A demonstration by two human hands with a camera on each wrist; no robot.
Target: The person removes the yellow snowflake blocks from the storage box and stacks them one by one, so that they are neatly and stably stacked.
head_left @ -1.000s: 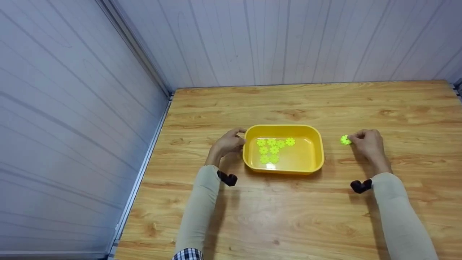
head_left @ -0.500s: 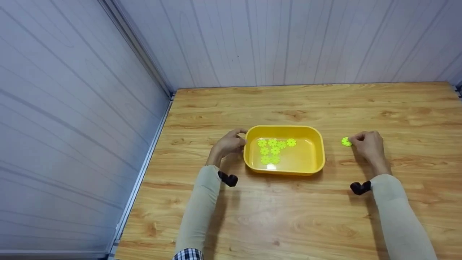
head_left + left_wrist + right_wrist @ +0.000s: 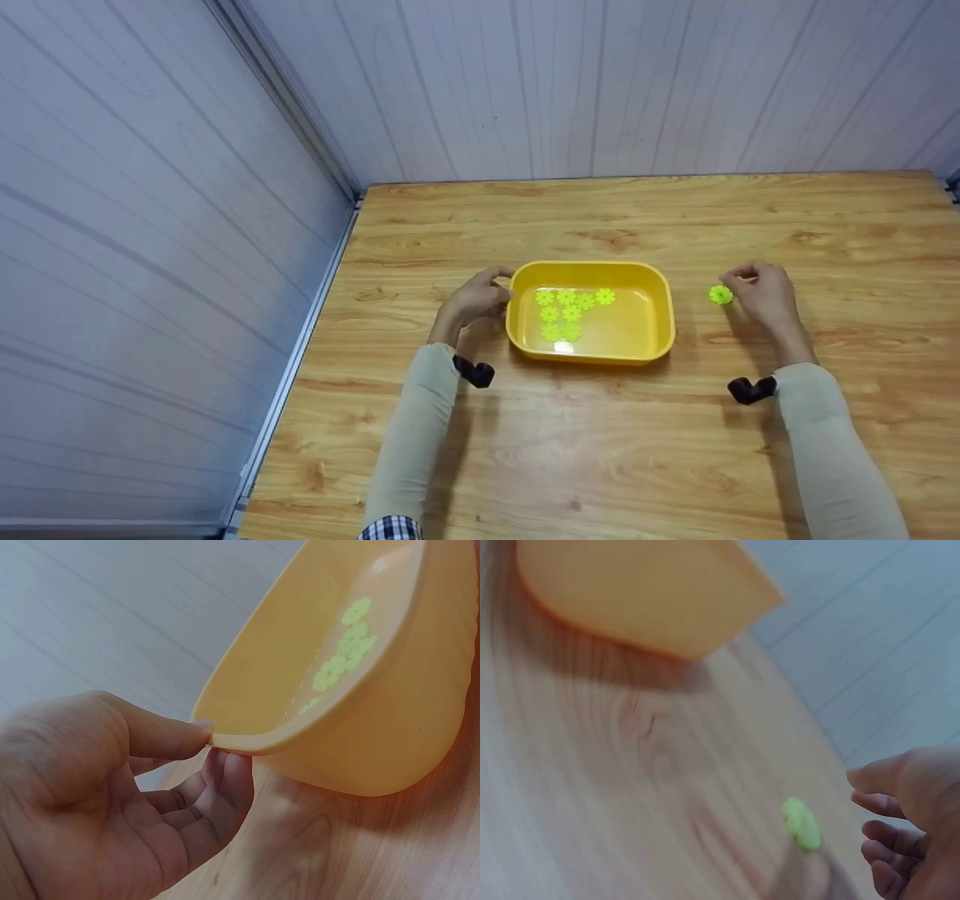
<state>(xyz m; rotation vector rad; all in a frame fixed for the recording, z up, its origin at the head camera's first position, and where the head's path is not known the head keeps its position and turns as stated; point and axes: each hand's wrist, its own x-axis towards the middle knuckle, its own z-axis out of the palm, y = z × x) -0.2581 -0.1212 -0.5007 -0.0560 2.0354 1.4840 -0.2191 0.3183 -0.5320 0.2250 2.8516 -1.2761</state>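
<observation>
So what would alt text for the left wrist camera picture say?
A left hand pinches the rim of a yellow tub between thumb and fingers. Small green flower-shaped pieces lie inside the tub, which sits on a wooden table.

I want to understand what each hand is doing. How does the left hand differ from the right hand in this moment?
The left hand pinches the rim of the yellow tray between thumb and fingers; the right hand holds nothing, its fingers loosely spread. The left hand touches the tray; the right hand sits just beside the green flower piece on the table, apart from it. Both wear beige sleeves.
</observation>
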